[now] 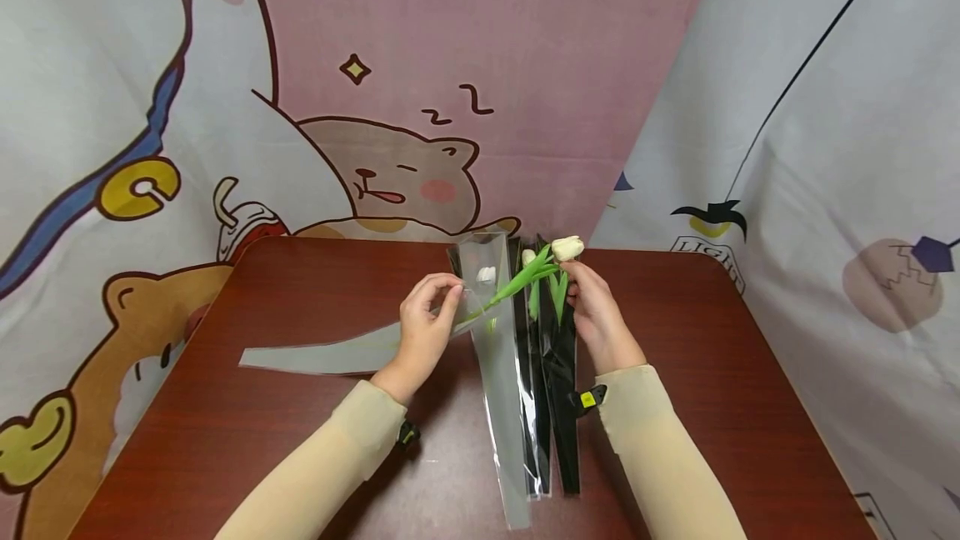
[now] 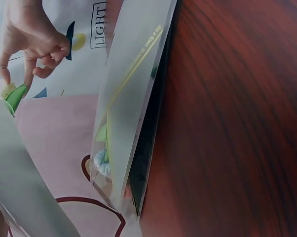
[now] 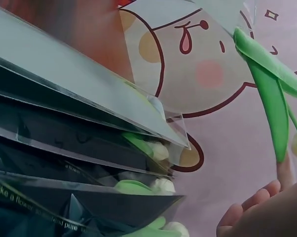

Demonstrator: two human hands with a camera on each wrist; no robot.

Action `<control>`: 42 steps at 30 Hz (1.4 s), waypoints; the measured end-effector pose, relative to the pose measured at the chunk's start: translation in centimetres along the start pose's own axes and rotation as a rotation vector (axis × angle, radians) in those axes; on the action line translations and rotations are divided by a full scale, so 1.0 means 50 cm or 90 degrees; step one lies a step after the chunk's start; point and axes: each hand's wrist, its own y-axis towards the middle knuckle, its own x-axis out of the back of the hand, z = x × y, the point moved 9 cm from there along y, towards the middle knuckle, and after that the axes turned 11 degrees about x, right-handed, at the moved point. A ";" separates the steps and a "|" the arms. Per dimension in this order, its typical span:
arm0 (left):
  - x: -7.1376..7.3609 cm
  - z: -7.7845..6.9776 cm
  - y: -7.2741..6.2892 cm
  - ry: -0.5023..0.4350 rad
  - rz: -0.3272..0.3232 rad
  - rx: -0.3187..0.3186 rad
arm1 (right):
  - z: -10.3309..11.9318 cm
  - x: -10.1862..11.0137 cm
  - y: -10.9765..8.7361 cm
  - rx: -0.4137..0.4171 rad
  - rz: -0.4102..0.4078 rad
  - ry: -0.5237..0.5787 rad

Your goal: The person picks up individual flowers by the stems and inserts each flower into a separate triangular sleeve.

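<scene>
My left hand (image 1: pixel 426 319) pinches the open end of a long, narrow grey-and-clear flower sleeve (image 1: pixel 315 357), whose tapered end points left over the table. The green stem of a white tulip (image 1: pixel 567 248) runs into this sleeve, and its bloom and leaves stick out to the upper right. With thumb and fingertips, my right hand (image 1: pixel 596 311) holds the tulip close under the bloom. In the right wrist view a fingertip meets the tip of a long green leaf (image 3: pixel 269 98). Beneath the held flower lies another grey sleeve (image 1: pixel 504 423) with a white tulip inside.
Several black sleeves (image 1: pixel 562 407) with white tulips lie side by side to the right of the grey one, their blooms toward the back edge. The brown wooden table (image 1: pixel 720 407) reaches back to a cartoon-printed cloth (image 1: pixel 570 65).
</scene>
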 end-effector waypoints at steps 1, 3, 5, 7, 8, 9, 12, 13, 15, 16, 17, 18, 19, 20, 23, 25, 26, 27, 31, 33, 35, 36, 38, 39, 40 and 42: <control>0.000 0.000 0.000 0.002 -0.001 0.000 | -0.001 -0.004 0.001 -0.006 0.007 0.003; 0.000 0.000 -0.001 0.007 -0.002 -0.001 | 0.000 -0.012 0.002 0.001 0.021 0.012; 0.000 0.000 -0.001 0.010 -0.002 -0.003 | 0.003 -0.020 0.002 0.011 0.035 0.014; 0.000 0.001 -0.002 0.011 -0.002 -0.005 | 0.007 -0.028 0.001 0.028 0.043 0.021; -0.001 0.001 -0.003 0.012 -0.002 -0.007 | 0.010 -0.032 -0.001 0.040 0.047 0.026; -0.001 0.002 -0.003 0.013 -0.002 -0.007 | 0.012 -0.035 -0.002 0.050 0.048 0.028; -0.002 0.002 -0.004 0.020 -0.003 -0.008 | 0.020 -0.040 -0.011 0.077 0.035 0.044; -0.003 0.002 -0.004 0.024 -0.003 -0.009 | 0.023 -0.042 -0.014 0.085 0.032 0.046; -0.004 0.001 -0.004 0.034 -0.002 -0.009 | 0.027 -0.043 -0.020 0.098 0.018 0.052; -0.005 0.001 -0.004 0.039 -0.003 -0.009 | 0.030 -0.045 -0.024 0.104 0.013 0.057; -0.006 0.002 -0.004 0.044 -0.003 -0.008 | 0.032 -0.047 -0.027 0.111 0.008 0.063; -0.007 0.003 -0.004 0.051 -0.002 -0.008 | 0.035 -0.049 -0.031 0.118 0.007 0.067; -0.007 0.003 -0.005 0.056 -0.001 -0.007 | 0.038 -0.052 -0.035 0.126 0.005 0.071; -0.007 0.003 -0.005 0.061 -0.002 -0.007 | 0.042 -0.055 -0.039 0.137 0.002 0.079; -0.008 -0.001 -0.005 0.069 0.000 -0.003 | 0.050 -0.068 -0.053 0.166 0.013 0.093; -0.008 -0.003 -0.005 0.071 0.002 0.000 | 0.054 -0.077 -0.065 0.186 0.017 0.101; -0.010 -0.002 -0.005 0.072 0.003 0.001 | 0.056 -0.081 -0.071 0.196 0.019 0.102; -0.011 0.001 -0.005 0.070 0.004 0.005 | 0.057 -0.085 -0.077 0.205 0.021 0.103; -0.015 0.036 -0.007 0.071 0.002 0.012 | 0.063 -0.101 -0.104 0.251 0.027 0.098; -0.016 0.054 -0.008 0.070 0.000 0.015 | 0.066 -0.109 -0.117 0.280 0.036 0.091; -0.017 0.068 -0.008 0.066 0.000 0.022 | 0.067 -0.118 -0.127 0.305 0.051 0.078; -0.017 0.071 -0.009 0.063 0.001 0.024 | 0.066 -0.123 -0.132 0.313 0.058 0.070; -0.017 0.074 -0.009 0.059 0.002 0.024 | 0.059 -0.130 -0.137 0.311 0.069 0.056; -0.017 0.075 -0.009 0.058 0.002 0.023 | 0.053 -0.133 -0.139 0.305 0.071 0.051; -0.017 0.075 -0.009 0.058 0.002 0.024 | 0.048 -0.134 -0.140 0.298 0.069 0.045; -0.016 0.073 -0.009 0.059 0.000 0.019 | 0.038 -0.133 -0.140 0.283 0.060 0.042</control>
